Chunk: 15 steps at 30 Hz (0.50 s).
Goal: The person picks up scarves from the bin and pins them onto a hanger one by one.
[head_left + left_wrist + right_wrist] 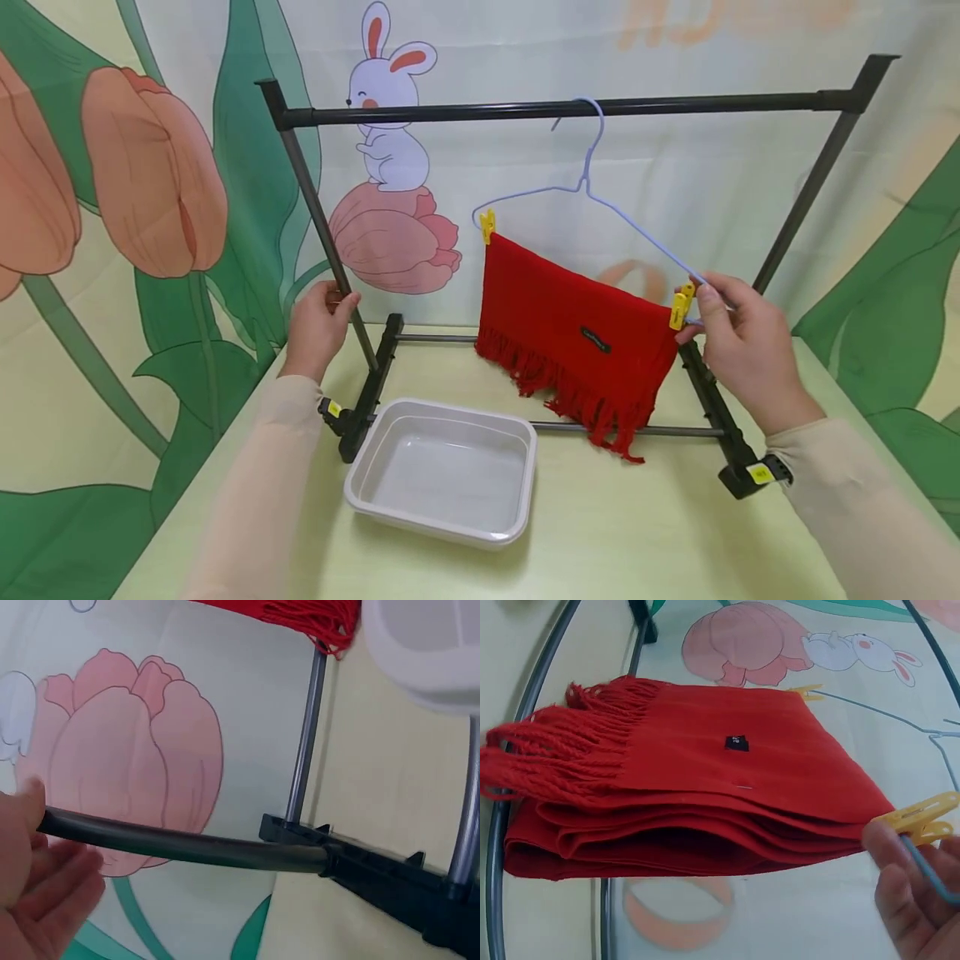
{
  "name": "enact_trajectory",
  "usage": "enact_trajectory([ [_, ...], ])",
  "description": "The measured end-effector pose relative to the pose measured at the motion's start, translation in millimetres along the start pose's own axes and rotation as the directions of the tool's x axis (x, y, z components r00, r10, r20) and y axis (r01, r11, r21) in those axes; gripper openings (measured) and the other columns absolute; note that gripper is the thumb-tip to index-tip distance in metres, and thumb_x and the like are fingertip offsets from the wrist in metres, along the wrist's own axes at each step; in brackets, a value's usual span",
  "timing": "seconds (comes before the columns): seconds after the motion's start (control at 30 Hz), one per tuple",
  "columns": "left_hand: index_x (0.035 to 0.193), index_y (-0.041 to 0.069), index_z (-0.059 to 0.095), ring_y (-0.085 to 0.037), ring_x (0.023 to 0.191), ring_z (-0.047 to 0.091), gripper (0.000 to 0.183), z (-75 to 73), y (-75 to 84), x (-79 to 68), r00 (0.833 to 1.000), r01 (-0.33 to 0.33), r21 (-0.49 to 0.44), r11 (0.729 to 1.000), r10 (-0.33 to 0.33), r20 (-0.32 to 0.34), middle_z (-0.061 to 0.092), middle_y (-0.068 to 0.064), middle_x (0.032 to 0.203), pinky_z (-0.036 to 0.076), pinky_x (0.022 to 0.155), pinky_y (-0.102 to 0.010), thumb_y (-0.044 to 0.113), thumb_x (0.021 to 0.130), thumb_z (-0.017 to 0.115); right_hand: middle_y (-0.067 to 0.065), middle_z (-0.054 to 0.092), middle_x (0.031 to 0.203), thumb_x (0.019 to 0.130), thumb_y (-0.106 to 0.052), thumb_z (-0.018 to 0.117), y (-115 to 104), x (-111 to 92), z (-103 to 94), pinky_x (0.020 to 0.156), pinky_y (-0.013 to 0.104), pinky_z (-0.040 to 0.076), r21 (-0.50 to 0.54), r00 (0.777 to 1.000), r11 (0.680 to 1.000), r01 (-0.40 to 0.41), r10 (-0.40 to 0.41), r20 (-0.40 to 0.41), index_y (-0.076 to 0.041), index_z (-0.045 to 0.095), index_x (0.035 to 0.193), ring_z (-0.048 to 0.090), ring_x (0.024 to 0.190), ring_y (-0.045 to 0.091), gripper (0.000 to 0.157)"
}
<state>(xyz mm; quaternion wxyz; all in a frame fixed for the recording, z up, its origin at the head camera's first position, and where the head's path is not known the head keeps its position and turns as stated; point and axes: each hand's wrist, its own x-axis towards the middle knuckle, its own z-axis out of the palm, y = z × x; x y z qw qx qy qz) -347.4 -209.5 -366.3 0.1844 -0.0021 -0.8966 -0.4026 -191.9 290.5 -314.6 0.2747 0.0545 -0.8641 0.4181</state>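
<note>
A folded red scarf [570, 325] with a fringe and a small dark label hangs from a light-blue hanger [637, 229]. Two yellow clothespins, one on the left [487, 226] and one on the right [681, 307], clip its upper corners. The hanger's hook sits over the top bar of a black rack [465, 111], and the hanger tilts down to the right. My right hand [750, 346] pinches the hanger's lower right end beside the clothespin; the right wrist view shows the scarf's layered folds [705, 832]. My left hand [318, 329] holds the rack's left post [180, 847] between thumb and fingers.
A white plastic basin [442, 471] stands on the pale table [622, 533], in front of the rack's left half. The rack's black feet [738, 458] and lower crossbars [435, 338] rest low at the table. Behind hangs a cloth backdrop [495, 50] with tulips and a rabbit.
</note>
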Motion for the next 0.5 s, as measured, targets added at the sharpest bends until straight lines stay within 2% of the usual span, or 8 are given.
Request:
enact_trajectory([
  [0.07,0.143,-0.001,0.057,-0.041,0.118,0.066,0.049,-4.2,-0.7,-4.6,0.999,-0.010,0.003,1.000,0.010,-0.051,0.069,-0.024,0.131,0.055,0.101,-0.057,0.039,0.114,0.054,0.014,0.073,0.124,0.116,-0.037,0.044,0.3,-1.1,-4.8,0.049,0.026,0.043,-0.049,1.000,0.999,-0.008,0.008,-0.007,-0.007,0.060,0.150,0.067,0.070,-0.012,0.048],
  [0.13,0.140,-0.002,0.057,-0.041,0.115,0.065,0.047,-9.2,0.2,-10.3,0.994,-0.034,0.011,0.999,0.035,-0.104,0.068,-0.024,0.126,0.054,0.098,-0.056,0.038,0.115,0.051,0.014,0.074,0.127,0.116,-0.041,0.043,2.0,-3.0,-11.2,0.052,0.025,0.043,-0.094,0.999,0.995,-0.024,0.020,-0.038,-0.008,0.060,0.150,0.064,0.070,-0.016,0.050],
  [0.2,0.131,-0.002,0.060,-0.040,0.106,0.063,0.041,-15.0,2.8,-18.2,0.988,-0.067,0.020,0.998,0.069,-0.141,0.068,-0.024,0.117,0.051,0.092,-0.052,0.034,0.115,0.048,-0.003,0.077,0.119,0.116,-0.041,0.043,5.8,-5.5,-18.9,0.055,0.023,0.043,-0.135,0.996,0.990,-0.037,0.025,-0.086,-0.007,0.061,0.147,0.061,0.071,-0.019,0.050],
  [0.27,0.123,-0.002,0.061,-0.037,0.098,0.060,0.035,-21.1,7.0,-28.1,0.983,-0.107,0.038,0.994,0.111,-0.146,0.067,-0.022,0.109,0.049,0.085,-0.047,0.029,0.114,0.047,-0.021,0.073,0.105,0.115,-0.037,0.046,10.7,-8.7,-27.0,0.059,0.019,0.041,-0.164,0.989,0.986,-0.042,0.017,-0.149,-0.005,0.065,0.141,0.057,0.071,-0.021,0.046],
  [0.37,0.112,0.000,0.064,-0.033,0.088,0.058,0.027,-31.6,15.1,-46.3,0.970,-0.178,0.087,0.980,0.190,-0.154,0.066,-0.019,0.098,0.047,0.078,-0.042,0.023,0.112,0.050,-0.029,0.055,0.087,0.113,-0.028,0.052,18.6,-16.3,-39.6,0.064,0.015,0.037,-0.228,0.977,0.973,-0.022,-0.027,-0.211,0.000,0.071,0.125,0.048,0.072,-0.017,0.035],
  [0.43,0.106,0.000,0.065,-0.031,0.082,0.056,0.023,-38.8,21.0,-59.4,0.953,-0.234,0.119,0.965,0.252,-0.169,0.065,-0.018,0.091,0.046,0.073,-0.041,0.019,0.110,0.052,-0.016,0.057,0.082,0.110,-0.020,0.056,23.0,-22.7,-47.8,0.066,0.015,0.034,-0.287,0.976,0.958,0.018,-0.078,-0.201,0.003,0.071,0.113,0.043,0.070,-0.012,0.028],
  [0.5,0.098,0.001,0.064,-0.029,0.075,0.054,0.019,-44.8,27.1,-71.7,0.930,-0.291,0.158,0.944,0.318,-0.184,0.063,-0.016,0.083,0.044,0.069,-0.040,0.015,0.108,0.055,-0.002,0.057,0.077,0.108,-0.015,0.058,26.5,-30.3,-55.3,0.065,0.017,0.031,-0.353,0.980,0.933,0.063,-0.125,-0.155,0.003,0.070,0.103,0.039,0.067,-0.006,0.023],
])
